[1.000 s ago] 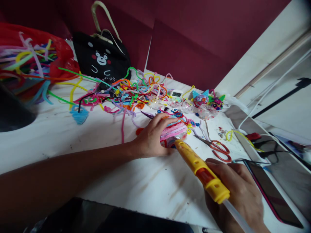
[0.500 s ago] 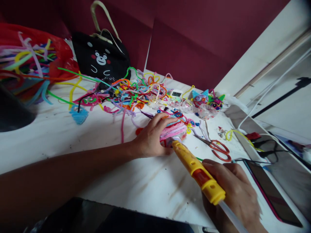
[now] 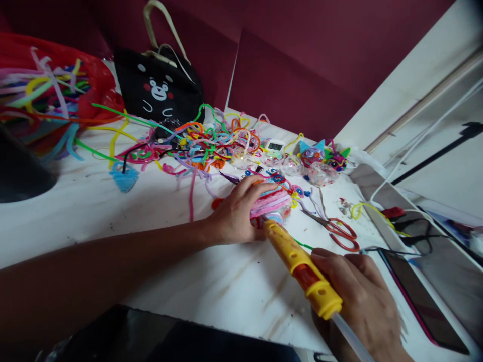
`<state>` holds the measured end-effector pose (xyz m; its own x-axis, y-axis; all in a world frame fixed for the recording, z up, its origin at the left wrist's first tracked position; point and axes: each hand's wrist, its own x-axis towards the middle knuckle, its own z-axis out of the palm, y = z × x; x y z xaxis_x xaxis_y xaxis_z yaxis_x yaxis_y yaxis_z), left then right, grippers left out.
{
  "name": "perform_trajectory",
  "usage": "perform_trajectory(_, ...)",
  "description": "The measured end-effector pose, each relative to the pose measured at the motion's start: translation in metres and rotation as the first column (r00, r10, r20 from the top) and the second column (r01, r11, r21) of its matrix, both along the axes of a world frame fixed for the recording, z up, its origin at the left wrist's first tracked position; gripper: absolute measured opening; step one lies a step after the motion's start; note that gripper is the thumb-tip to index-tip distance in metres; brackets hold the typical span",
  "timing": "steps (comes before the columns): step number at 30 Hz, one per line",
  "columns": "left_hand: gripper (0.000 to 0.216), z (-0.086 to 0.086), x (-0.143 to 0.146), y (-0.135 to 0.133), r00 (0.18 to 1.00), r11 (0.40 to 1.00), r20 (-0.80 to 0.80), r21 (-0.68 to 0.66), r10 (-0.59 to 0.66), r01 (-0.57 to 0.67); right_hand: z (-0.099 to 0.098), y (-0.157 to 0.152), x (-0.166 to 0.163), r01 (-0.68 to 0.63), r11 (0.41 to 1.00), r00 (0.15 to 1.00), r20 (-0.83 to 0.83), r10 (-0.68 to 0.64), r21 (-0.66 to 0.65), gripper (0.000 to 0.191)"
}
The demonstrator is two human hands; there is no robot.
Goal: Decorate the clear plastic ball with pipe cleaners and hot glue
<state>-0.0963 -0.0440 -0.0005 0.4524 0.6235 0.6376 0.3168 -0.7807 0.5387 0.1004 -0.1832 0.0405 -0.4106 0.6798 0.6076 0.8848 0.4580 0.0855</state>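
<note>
My left hand (image 3: pixel 238 213) is curled around a striped pink, red and blue pipe-cleaner craft (image 3: pixel 273 202), holding it against the table. Blue curls and yellow bits stick out from its far and right sides. My right hand (image 3: pixel 358 296) grips a yellow hot glue gun (image 3: pixel 302 266), with a clear glue stick (image 3: pixel 350 336) coming out of its back end. The gun's tip meets the near lower side of the craft; the exact contact point is hard to see. Red-handled scissors (image 3: pixel 334 229) lie open just right of the craft.
Tangled pipe cleaners (image 3: pixel 222 138) spread across the back beside a small digital clock (image 3: pixel 274 146). A black bag (image 3: pixel 160 88) and a red bag of pipe cleaners (image 3: pixel 100 95) stand at left. A phone (image 3: pixel 422 301) lies right, near cables. A blue heart-like piece (image 3: pixel 124 177) is left.
The glue gun and my right hand have shifted slightly left along the craft's near side. A pale round patch on the craft shows more now. My left hand stays in place.
</note>
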Motion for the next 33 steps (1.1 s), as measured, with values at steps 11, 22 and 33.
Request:
perform_trajectory(11, 0.081, 0.002, -0.002, 0.000, 1.000, 1.000, -0.001, -0.018, 0.011, -0.011, -0.001, -0.001, 0.006, 0.107, 0.994, 0.994, 0.029, -0.108, 0.021, 0.018)
perform_trajectory(22, 0.083, 0.001, -0.003, 0.002, 1.000, 1.000, 0.020, 0.007, 0.006, -0.006, 0.003, 0.003, 0.014, 0.145, 0.989, 0.985, 0.094, -0.148, 0.032, 0.011)
perform_trajectory(33, 0.079, 0.002, -0.002, 0.001, 1.000, 1.000, 0.012, 0.005, 0.000, 0.000, 0.002, 0.001, 0.004, 0.055, 0.998, 0.998, 0.015, -0.055, 0.000, 0.017)
